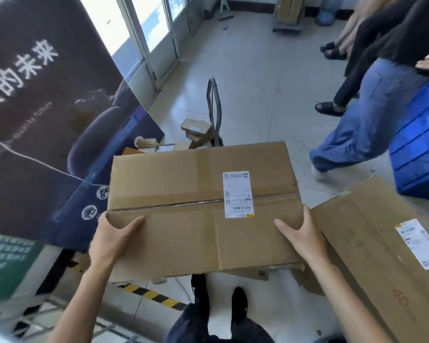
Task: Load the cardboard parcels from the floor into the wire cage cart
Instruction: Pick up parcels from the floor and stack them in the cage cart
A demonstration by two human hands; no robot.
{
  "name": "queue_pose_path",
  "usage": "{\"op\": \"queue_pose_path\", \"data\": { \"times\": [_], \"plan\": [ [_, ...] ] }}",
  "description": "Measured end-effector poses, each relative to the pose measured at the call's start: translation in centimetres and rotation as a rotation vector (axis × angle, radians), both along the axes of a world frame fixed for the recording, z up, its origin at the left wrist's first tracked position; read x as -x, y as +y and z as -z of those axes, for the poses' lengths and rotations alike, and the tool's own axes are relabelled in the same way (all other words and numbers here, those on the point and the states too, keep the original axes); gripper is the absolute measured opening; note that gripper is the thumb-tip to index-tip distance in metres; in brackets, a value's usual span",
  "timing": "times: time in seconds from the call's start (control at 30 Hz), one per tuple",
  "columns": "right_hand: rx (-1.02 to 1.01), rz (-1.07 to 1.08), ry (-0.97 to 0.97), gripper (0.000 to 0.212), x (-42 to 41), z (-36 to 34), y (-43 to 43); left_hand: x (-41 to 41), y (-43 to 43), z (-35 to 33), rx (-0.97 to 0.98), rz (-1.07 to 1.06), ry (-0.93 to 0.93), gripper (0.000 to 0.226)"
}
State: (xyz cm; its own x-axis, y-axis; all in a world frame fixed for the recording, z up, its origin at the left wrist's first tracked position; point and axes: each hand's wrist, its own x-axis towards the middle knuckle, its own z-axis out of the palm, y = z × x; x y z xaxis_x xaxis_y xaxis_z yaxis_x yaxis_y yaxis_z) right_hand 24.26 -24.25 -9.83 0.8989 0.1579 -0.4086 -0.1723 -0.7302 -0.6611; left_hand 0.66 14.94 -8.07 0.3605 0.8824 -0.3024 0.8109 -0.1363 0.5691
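- Cardboard parcel (pixel 203 209), large and flat, held out level above the tiled floor (pixel 258 82), white shipping label (pixel 238 194) on its top face.
- Left hand (pixel 109 241) clamped on the near left corner, thumb lying across the top, fingers hidden beneath.
- Right hand (pixel 305 236) gripping the near right edge likewise, thumb on top.
- Second cardboard parcel (pixel 372 251) just beside on the right, labelled too.
- Blue plastic crate (pixel 421 144) further right.
- Small boxes (pixel 196 132) heaped beyond, beside a hand trolley (pixel 214 112).
- Dark banner (pixel 47 120) leaning at left.
- Cage cart: cannot tell where.
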Motion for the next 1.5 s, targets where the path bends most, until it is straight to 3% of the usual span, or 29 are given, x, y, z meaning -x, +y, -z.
{"op": "queue_pose_path", "data": {
  "times": [0.17,0.3,0.6,0.93,1.07,1.33,1.5],
  "plan": [
    [0.050,-0.230,-0.049,0.104,0.8,-2.4,3.9,8.2,-1.6,-2.5,0.006,-0.249,0.048,0.122],
    [0.048,-0.450,-0.103,0.099,3.3,-4.4,7.9,16.4,-4.1,-5.4,-0.060,-0.434,0.107,0.113],
    [-0.070,-0.845,-0.093,0.113,15.3,-8.1,16.4,36.8,-12.1,-11.2,-0.187,-0.847,0.111,0.096],
    [-0.129,-1.203,-0.087,0.084,35.9,-10.4,18.4,58.2,-26.2,-12.0,-0.141,-1.175,0.035,0.112],
    [-0.122,-1.282,-0.092,0.089,44.4,-9.9,17.1,65.9,-31.0,-11.6,-0.130,-1.248,0.068,0.109],
    [-0.132,-1.402,-0.049,0.063,56.6,-8.6,16.8,77.3,-35.7,-10.4,-0.108,-1.378,0.066,0.094],
    [-0.091,-1.470,-0.045,0.052,61.7,-7.9,19.6,81.8,-35.5,-8.9,-0.051,-1.435,0.086,0.106]
  ]
}}
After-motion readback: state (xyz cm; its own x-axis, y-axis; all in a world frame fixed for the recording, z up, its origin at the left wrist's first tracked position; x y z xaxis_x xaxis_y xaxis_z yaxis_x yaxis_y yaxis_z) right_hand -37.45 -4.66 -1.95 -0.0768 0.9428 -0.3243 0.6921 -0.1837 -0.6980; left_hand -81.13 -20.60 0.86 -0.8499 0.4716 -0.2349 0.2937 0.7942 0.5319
